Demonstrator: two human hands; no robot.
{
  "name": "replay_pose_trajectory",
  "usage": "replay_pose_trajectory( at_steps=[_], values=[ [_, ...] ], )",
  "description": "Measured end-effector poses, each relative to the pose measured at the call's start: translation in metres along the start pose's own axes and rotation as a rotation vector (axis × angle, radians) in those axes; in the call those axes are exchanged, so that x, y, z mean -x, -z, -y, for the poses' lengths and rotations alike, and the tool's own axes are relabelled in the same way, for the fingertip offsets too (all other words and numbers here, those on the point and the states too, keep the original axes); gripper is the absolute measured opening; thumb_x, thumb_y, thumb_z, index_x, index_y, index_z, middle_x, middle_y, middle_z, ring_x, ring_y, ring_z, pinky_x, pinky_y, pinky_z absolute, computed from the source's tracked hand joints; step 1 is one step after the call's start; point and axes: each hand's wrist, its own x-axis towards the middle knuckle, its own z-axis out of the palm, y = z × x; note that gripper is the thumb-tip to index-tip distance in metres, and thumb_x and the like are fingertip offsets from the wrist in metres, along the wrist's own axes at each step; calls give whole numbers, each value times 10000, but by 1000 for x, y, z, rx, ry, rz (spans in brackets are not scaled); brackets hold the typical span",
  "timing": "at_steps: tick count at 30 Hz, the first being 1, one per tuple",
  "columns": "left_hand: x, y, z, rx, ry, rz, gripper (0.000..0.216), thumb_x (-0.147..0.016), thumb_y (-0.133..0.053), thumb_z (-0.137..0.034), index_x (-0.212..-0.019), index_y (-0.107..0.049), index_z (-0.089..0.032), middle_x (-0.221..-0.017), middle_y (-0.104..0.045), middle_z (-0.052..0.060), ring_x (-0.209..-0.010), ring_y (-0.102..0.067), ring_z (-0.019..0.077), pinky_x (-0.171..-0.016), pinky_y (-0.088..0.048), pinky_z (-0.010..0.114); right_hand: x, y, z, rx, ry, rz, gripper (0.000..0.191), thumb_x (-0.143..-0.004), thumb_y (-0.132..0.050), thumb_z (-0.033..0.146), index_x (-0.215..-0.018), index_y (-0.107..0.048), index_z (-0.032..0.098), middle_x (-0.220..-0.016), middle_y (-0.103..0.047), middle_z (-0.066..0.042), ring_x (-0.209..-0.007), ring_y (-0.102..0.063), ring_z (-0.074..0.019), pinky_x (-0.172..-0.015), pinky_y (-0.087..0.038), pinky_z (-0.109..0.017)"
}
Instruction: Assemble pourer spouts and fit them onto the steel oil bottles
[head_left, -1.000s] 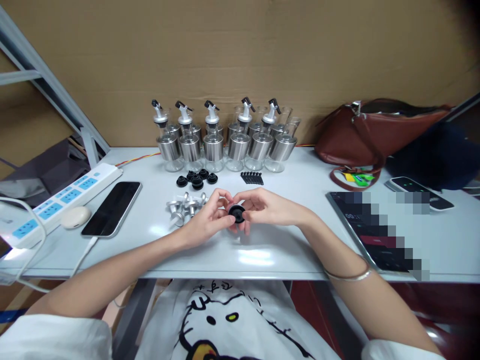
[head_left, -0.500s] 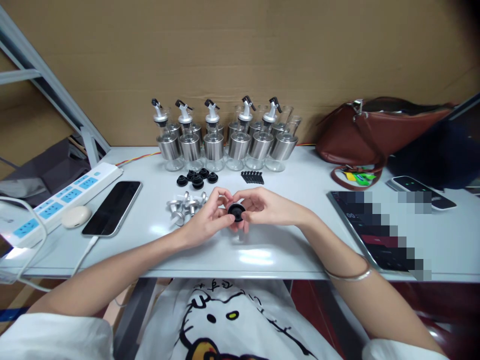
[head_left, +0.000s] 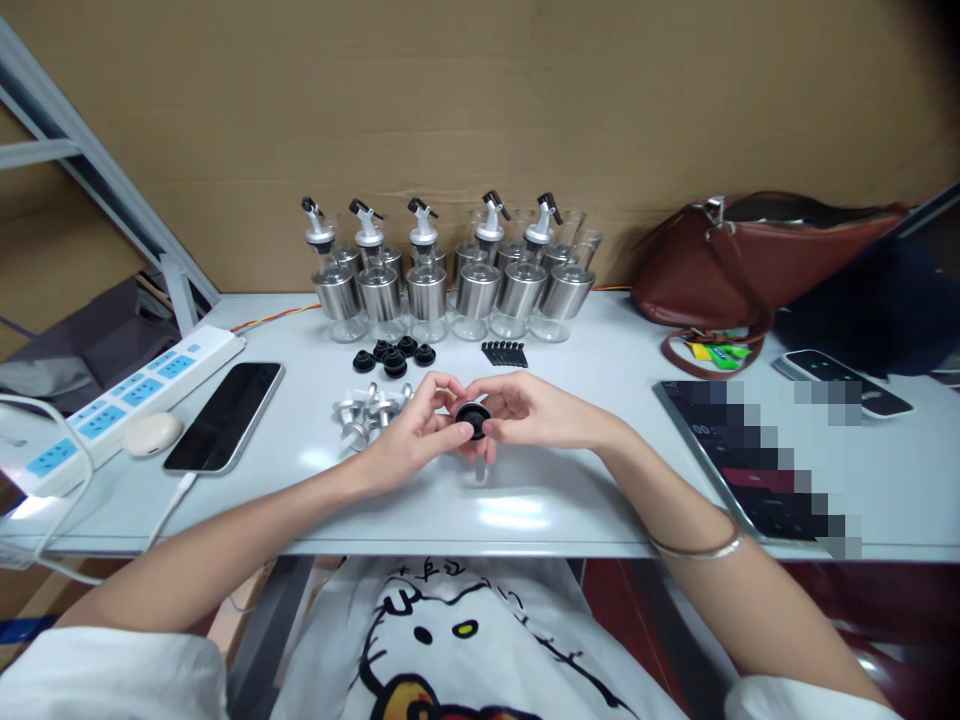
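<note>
Between my hands, above the front part of the table, is a round black stopper (head_left: 473,420) with a pale rim. My left hand (head_left: 424,428) grips it from the left, the thumb pressed on its face. From the right my right hand (head_left: 519,412) pinches the same piece between thumb and fingers. The far side of the stopper is hidden by my fingers. Just left of my left hand lie several silver pourer parts (head_left: 358,420) in a cluster. Behind them sits a group of black rubber stoppers (head_left: 394,360). Small black spout levers (head_left: 505,353) lie in a row beyond my right hand.
Glass bottles (head_left: 427,295) with steel sleeves stand along the back, several front ones topped with pourers. On the left are a phone (head_left: 225,415) and a power strip (head_left: 135,400). A tablet (head_left: 720,460) and a brown bag (head_left: 697,265) are on the right.
Both hands stay in almost the same place. The black stopper has tilted slightly in my fingers, and my left thumb has shifted a little across its face.
</note>
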Motion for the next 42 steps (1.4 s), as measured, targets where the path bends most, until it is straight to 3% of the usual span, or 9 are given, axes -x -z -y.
replay_pose_trajectory(
  at_steps=[10,16,20,26,35,38,42],
  values=[
    [0,0,1,-36,0,-29,357,-779,-658,-285,-962,-357,-228,-943,-480,-18,-713,-643,101,-673,-517,259,-2,-3,0,51,10,-37,264,-736,-545,161,-999,-557,156,-655,-662,24,-531,-625,-97,-570,-499,-222],
    [-3,0,7,-40,-8,29,295,-717,-556,-168,-857,-303,-224,-748,-544,-52,-652,-591,98,-588,-450,217,-4,-11,2,72,-20,-26,214,-746,-523,157,-949,-590,144,-610,-628,39,-477,-590,-81,-517,-474,-201],
    [-2,-3,5,-37,-26,24,277,-686,-519,-146,-822,-291,-224,-732,-516,-66,-656,-586,94,-563,-432,201,-5,-14,4,84,0,-40,235,-720,-499,111,-931,-596,145,-622,-634,46,-467,-580,-66,-500,-459,-182],
    [-1,-6,3,-46,-37,-25,285,-682,-537,-145,-803,-291,-222,-719,-418,-85,-571,-474,50,-543,-401,188,-4,-13,4,115,5,-68,209,-705,-512,138,-904,-574,151,-619,-639,42,-459,-589,-74,-479,-459,-183],
    [0,-5,3,-217,-95,-87,311,-660,-540,-155,-750,-251,-225,-718,-274,-73,-593,-328,58,-525,-287,193,-6,-19,-2,291,39,-113,311,-675,-521,104,-977,-582,151,-525,-579,70,-442,-579,-93,-513,-463,-210],
    [2,-5,2,-304,-124,-113,289,-668,-531,-171,-743,-256,-224,-713,-287,-71,-598,-331,66,-542,-311,201,-7,-19,-3,255,60,-116,287,-671,-518,104,-950,-559,161,-549,-570,72,-454,-563,-86,-479,-423,-193],
    [1,-1,5,-438,-176,-227,255,-701,-547,-194,-806,-317,-220,-733,-370,-60,-615,-384,78,-575,-349,216,-8,-15,-6,64,131,-127,236,-721,-559,146,-950,-504,170,-723,-637,20,-632,-613,-101,-588,-459,-219]
  ],
)
